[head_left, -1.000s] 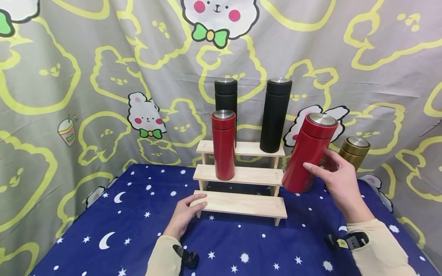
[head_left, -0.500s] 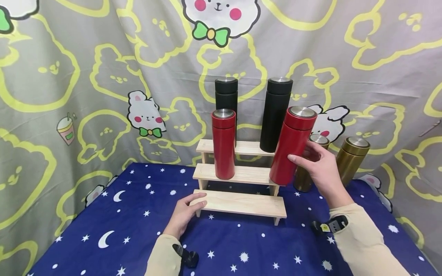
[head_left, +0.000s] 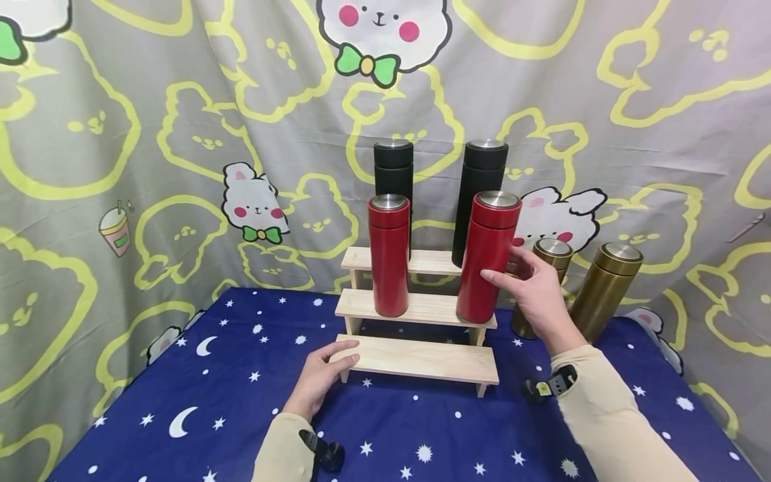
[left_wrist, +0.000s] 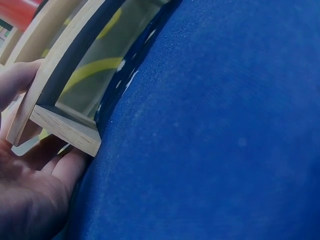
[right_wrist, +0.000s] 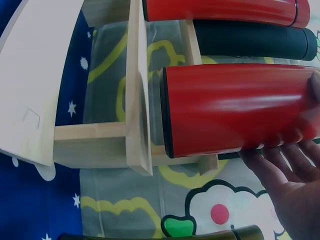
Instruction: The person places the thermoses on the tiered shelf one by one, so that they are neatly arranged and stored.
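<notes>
My right hand grips a red flask with a steel lid, holding it slightly tilted with its base at the right end of the middle step of a wooden three-step stand. In the right wrist view, the fingers curl round the red flask just off the step's edge. My left hand holds the left end of the bottom step, thumb on top. The left wrist view shows that hand round the stand's leg.
A second red flask stands on the middle step's left. Two black flasks stand on the top step. Two gold flasks stand on the blue star cloth to the right. A cartoon curtain hangs behind.
My right hand has carried the red flask left and down from beside the gold flasks to the middle step's right end, turning it more upright. The left hand has stayed put.
</notes>
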`<state>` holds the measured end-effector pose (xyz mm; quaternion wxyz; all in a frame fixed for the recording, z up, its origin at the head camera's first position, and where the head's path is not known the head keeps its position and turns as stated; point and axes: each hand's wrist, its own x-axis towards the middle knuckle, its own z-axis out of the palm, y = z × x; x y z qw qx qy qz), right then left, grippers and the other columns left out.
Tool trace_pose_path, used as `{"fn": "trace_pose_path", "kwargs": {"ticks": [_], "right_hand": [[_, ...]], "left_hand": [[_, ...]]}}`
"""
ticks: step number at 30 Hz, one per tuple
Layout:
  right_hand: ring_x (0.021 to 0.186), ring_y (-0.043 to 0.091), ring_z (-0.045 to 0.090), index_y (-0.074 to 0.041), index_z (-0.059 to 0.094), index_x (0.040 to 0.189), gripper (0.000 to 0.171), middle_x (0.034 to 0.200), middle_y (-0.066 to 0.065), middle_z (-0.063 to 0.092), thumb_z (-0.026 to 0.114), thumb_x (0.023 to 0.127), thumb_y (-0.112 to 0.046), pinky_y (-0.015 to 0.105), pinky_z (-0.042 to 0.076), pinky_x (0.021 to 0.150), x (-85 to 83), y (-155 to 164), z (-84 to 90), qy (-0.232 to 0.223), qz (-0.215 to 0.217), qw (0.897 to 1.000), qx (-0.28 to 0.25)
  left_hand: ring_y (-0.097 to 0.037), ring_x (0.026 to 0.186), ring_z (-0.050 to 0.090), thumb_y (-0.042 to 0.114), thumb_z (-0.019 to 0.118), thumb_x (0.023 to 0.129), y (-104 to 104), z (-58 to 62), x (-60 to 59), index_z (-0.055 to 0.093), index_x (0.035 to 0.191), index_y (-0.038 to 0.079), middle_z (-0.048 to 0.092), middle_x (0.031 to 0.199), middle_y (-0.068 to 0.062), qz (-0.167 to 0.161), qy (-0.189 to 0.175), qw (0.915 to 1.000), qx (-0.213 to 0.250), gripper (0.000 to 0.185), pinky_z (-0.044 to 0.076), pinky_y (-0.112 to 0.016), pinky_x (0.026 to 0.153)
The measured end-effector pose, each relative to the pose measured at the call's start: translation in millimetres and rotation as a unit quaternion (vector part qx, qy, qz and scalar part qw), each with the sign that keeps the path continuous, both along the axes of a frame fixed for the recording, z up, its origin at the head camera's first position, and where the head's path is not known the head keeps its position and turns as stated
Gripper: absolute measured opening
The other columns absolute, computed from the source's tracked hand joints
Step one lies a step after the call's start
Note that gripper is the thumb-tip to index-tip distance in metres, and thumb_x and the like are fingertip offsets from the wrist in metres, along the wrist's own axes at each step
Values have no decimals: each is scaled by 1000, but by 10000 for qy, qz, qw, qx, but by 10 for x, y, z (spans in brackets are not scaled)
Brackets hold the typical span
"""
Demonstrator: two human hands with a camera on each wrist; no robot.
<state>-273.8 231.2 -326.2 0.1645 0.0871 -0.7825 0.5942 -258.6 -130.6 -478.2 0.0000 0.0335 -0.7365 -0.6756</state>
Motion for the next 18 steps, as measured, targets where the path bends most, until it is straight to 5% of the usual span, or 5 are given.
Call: {"fn": "trace_pose_path", "kwargs": {"ticks": [18], "right_hand": [[121,26,51,-9,41,149,73,136,12,53,76,88,-29,37,45,97,-31,-107,-76,-233,114,9993,-257]], "left_hand": [[-22,90,61,20,82,80,-2,-34,-10,74,114,9,59,125,-15,-26,52,10000,-19,36,45,-29,75]]}}
